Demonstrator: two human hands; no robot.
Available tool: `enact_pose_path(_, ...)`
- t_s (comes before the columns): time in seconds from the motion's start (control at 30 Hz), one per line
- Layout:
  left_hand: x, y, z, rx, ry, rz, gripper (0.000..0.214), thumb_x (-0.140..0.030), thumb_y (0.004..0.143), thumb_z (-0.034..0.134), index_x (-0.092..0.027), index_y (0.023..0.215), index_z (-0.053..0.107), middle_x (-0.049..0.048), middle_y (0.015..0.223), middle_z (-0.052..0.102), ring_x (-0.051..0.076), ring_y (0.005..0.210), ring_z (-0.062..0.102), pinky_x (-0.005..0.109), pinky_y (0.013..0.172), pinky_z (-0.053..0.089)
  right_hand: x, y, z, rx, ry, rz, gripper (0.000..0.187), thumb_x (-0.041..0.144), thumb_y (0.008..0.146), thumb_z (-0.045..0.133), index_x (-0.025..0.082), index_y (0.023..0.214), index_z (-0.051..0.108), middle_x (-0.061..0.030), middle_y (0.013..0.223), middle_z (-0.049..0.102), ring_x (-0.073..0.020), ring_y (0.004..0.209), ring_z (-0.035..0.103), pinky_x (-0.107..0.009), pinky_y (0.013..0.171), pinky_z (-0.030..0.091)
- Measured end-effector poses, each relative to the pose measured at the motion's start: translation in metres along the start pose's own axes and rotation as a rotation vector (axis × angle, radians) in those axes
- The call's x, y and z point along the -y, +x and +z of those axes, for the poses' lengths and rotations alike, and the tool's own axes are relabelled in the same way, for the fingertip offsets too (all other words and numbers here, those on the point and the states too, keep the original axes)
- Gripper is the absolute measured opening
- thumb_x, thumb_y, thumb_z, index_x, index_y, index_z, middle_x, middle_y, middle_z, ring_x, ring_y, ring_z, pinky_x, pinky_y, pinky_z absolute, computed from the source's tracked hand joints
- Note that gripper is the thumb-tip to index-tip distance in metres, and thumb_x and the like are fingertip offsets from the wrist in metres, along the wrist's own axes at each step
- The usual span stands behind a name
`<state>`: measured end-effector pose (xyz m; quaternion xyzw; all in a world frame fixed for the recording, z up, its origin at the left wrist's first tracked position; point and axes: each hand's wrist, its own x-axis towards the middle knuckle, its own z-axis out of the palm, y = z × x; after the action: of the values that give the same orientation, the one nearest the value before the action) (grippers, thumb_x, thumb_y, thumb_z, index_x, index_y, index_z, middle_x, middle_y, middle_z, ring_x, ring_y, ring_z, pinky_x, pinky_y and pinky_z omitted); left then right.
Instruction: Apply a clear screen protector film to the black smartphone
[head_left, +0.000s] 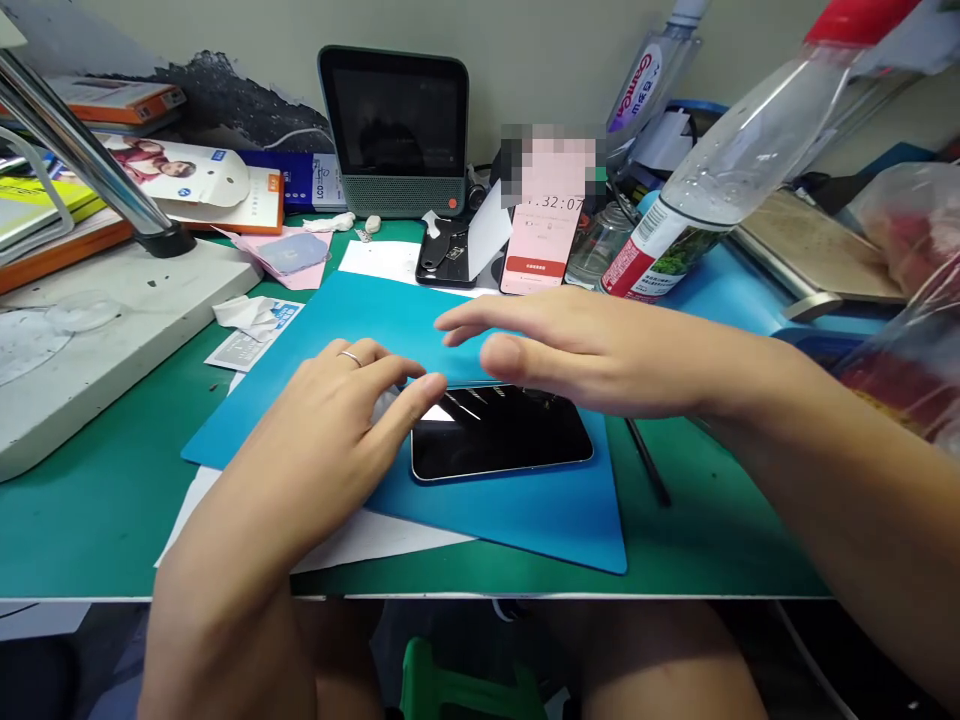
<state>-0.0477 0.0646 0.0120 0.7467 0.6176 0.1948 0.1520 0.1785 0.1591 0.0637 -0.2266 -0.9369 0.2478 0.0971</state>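
A smartphone [510, 440] with a dark, glossy screen lies flat on a blue mat [540, 520]. My left hand [341, 425], a ring on one finger, is at the phone's left end. Its fingers curl inward with the thumb near the index finger; a small pale, see-through bit shows under them, too hidden to name. Over the phone's far right edge hovers my right hand [592, 350], fingers stretched out and thumb apart, with nothing in it. Part of the phone's far edge is hidden behind this hand.
At the back stand a smart display [397, 130] and a lit phone [544, 230] showing a timer. A plastic bottle [712, 170] leans at right. A lamp base [127, 330] stands left. A thin black tool [649, 462] lies right of the mat; crumpled paper [251, 318] lies to its left.
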Motion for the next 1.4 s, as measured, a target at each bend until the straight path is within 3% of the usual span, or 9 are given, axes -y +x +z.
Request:
enact_pose_path(0.1,-0.001,0.001,-0.001,0.018,0.012,-0.021,0.052,-0.056,0.108,0.033,-0.027,0.101,0.076,0.0069,0.099,0.070,0.030,0.095,0.059,0.045,0.082,0.044,-0.008,-0.021,-0.007,-0.116,-0.097,0.027,0.043,0.054,0.102,0.053,0.022,0.121,0.072,-0.0071,0.120,0.078,-0.0251,0.107,0.073,-0.038,0.088,0.056)
enact_pose_path(0.2,-0.001,0.001,-0.001,-0.013,0.017,-0.024,0.052,-0.052,0.109,0.030,-0.027,0.102,0.075,0.0068,0.103,0.072,0.030,0.096,0.062,0.046,0.084,0.045,-0.024,-0.037,0.001,-0.294,-0.116,0.049,0.028,0.046,0.102,0.055,0.027,0.101,0.077,-0.0035,0.101,0.080,-0.0231,0.093,0.074,-0.039,0.084,0.056)
enact_pose_path(0.33,-0.002,-0.001,0.002,-0.088,0.002,-0.054,0.048,-0.052,0.109,0.030,-0.027,0.122,0.069,0.0065,0.119,0.073,0.032,0.114,0.064,0.049,0.101,0.046,-0.048,-0.040,0.023,-0.514,-0.076,0.043,0.026,0.038,0.103,0.055,0.026,0.091,0.075,-0.0040,0.094,0.079,-0.0224,0.087,0.072,-0.041,0.082,0.055)
enact_pose_path(0.53,-0.003,-0.005,0.005,-0.056,-0.028,-0.133,0.053,-0.061,0.107,0.031,-0.035,0.148,0.053,0.0032,0.131,0.070,0.032,0.120,0.065,0.048,0.100,0.051,-0.059,-0.034,0.037,-0.633,-0.002,0.129,0.051,0.062,0.104,0.042,0.024,0.093,0.075,-0.0051,0.091,0.075,-0.0200,0.078,0.066,-0.038,0.073,0.051)
enact_pose_path(0.67,-0.004,-0.005,0.009,-0.067,-0.032,-0.175,0.060,-0.067,0.104,0.033,-0.039,0.157,0.041,0.0014,0.134,0.070,0.031,0.121,0.065,0.047,0.099,0.053,-0.060,-0.036,0.038,-0.620,0.042,0.116,0.063,0.069,0.102,0.033,0.022,0.094,0.075,-0.0064,0.090,0.073,-0.0198,0.077,0.064,-0.036,0.069,0.049)
enact_pose_path(0.87,-0.004,-0.006,0.010,-0.063,0.043,-0.151,0.062,-0.061,0.105,0.037,-0.032,0.159,0.039,0.0052,0.146,0.062,0.030,0.128,0.061,0.046,0.104,0.050,-0.066,-0.039,0.038,-0.539,0.036,0.101,0.059,0.067,0.103,0.035,0.023,0.108,0.075,-0.0086,0.109,0.076,-0.0260,0.102,0.069,-0.040,0.088,0.051)
enact_pose_path(1.1,0.004,-0.014,-0.006,-0.069,0.170,-0.151,0.034,-0.047,0.102,0.049,-0.030,0.124,0.068,0.0045,0.125,0.067,0.030,0.119,0.060,0.046,0.098,0.049,-0.071,-0.036,0.038,-0.479,-0.155,0.061,0.051,0.059,0.106,0.037,0.025,0.122,0.073,-0.0087,0.124,0.076,-0.0305,0.118,0.066,-0.048,0.103,0.047)
enact_pose_path(1.27,0.011,-0.007,-0.006,0.040,0.150,-0.218,0.020,-0.036,0.099,0.053,-0.025,0.095,0.069,0.0048,0.102,0.067,0.027,0.092,0.064,0.040,0.075,0.048,-0.073,-0.036,0.038,-0.477,-0.206,0.074,0.050,0.057,0.106,0.038,0.026,0.125,0.072,-0.0105,0.127,0.074,-0.0324,0.118,0.066,-0.051,0.103,0.049)
enact_pose_path(1.4,0.010,-0.004,-0.002,0.007,0.110,-0.207,0.015,-0.028,0.097,0.057,-0.024,0.086,0.066,0.0018,0.088,0.069,0.023,0.080,0.062,0.035,0.066,0.043,-0.068,-0.037,0.038,-0.459,-0.218,0.081,0.050,0.057,0.106,0.038,0.026,0.125,0.072,-0.0106,0.128,0.073,-0.0348,0.122,0.065,-0.052,0.105,0.048)
